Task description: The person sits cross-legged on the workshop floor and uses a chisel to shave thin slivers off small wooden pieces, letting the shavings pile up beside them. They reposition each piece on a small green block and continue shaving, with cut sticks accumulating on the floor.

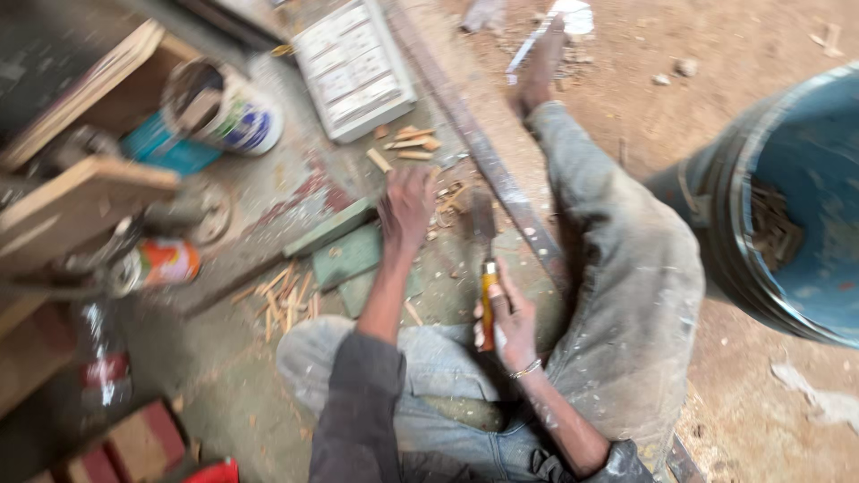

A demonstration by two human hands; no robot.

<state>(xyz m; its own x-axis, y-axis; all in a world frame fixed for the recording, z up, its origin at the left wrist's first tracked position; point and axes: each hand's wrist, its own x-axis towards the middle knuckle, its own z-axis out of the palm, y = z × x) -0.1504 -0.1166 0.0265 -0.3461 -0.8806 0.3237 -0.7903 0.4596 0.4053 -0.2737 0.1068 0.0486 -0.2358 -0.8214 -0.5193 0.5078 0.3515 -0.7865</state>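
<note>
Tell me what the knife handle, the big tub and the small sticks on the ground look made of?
Knife handle in the right hand: glossy orange, probably plastic or varnished wood. Tub: smooth blue, likely plastic. Sticks: pale, rough splits, apparently raw wood.

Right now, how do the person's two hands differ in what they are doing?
The right hand is closed around the orange handle of a dark-bladed knife, while the left hand holds no tool and reaches with fingers down onto the ground among small pale wood chips. The right hand sits close to the lap; the left hand is stretched farther out. A thin bracelet shows at the right wrist only. Both are bare.
</note>
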